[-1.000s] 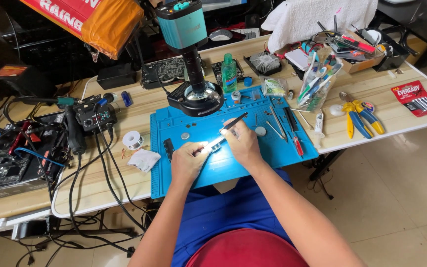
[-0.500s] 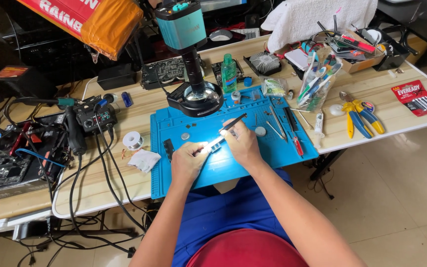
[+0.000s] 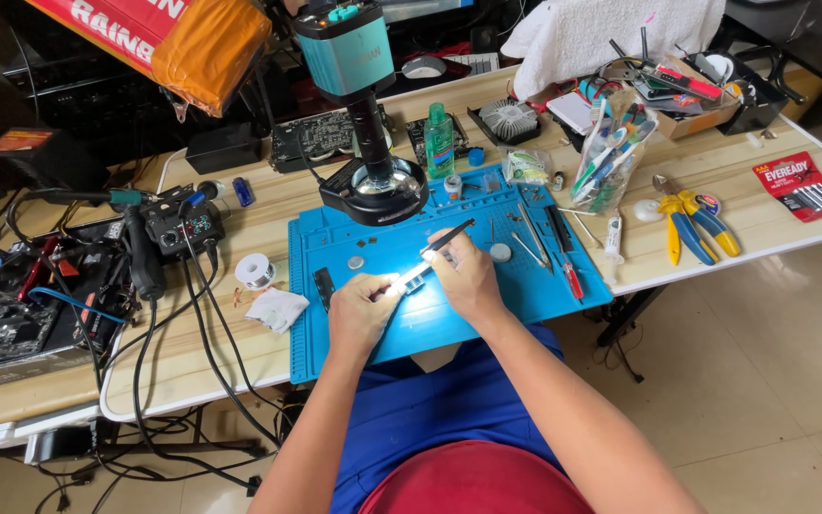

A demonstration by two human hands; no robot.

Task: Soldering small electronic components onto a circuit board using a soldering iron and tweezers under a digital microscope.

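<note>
On the blue mat under the teal microscope, the left hand pinches one end of a small, brightly lit strip-like part, fingers closed on it, while the right hand is closed round a thin dark tool whose tip meets the part's other end. The glare hides what the part is exactly. Doing this step well seems to call for the left hand to pin the part flat against the mat, so that it cannot pivot, and for the right wrist to rest on the mat so that only the fingers steer the tip. Light pressure looks wise: a slip could flick the part toward the loose coin-like discs and the tweezers lying near on the mat. Keeping the work inside the bright pool of the ring light should help too.
</note>
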